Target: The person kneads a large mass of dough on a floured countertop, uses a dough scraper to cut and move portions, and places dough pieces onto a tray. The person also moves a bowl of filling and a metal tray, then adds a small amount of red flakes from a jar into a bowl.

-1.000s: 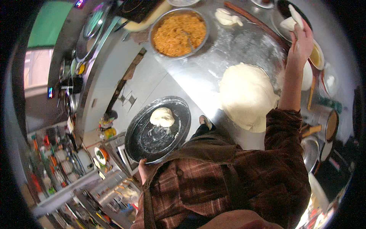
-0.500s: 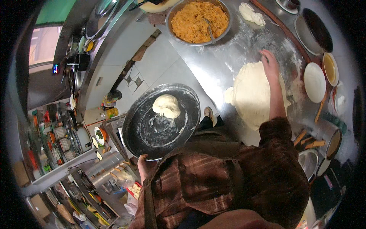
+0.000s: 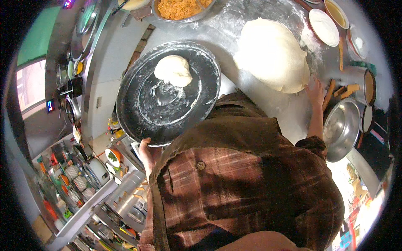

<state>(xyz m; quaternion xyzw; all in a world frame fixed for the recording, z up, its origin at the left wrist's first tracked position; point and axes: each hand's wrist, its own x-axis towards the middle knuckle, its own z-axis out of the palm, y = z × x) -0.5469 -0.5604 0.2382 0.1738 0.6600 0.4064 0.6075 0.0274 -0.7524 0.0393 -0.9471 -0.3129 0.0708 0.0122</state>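
Note:
My left hand [image 3: 145, 152] grips the near rim of a large round black pan [image 3: 144, 119], dusted with flour. A lump of dough [image 3: 173, 70] sits inside it, toward the far side. On the metal table lies a wide, flattened sheet of pale dough [image 3: 270, 54]. Close to the near right edge of that sheet is my right hand [image 3: 315, 93], its fingers apart and nothing seen in them. Whether it touches the dough I cannot tell.
A bowl of shredded orange filling [image 3: 178, 9] stands at the far side. On the right are a white plate [image 3: 323, 27], wooden-handled tools [image 3: 351, 88] and a shiny metal basin [image 3: 341, 129]. Crowded shelves [image 3: 79, 180] stand at the left.
My right hand has come back from the far side of the dough sheet to its near right edge. The pan now overlaps the table's edge in view. My view has shifted.

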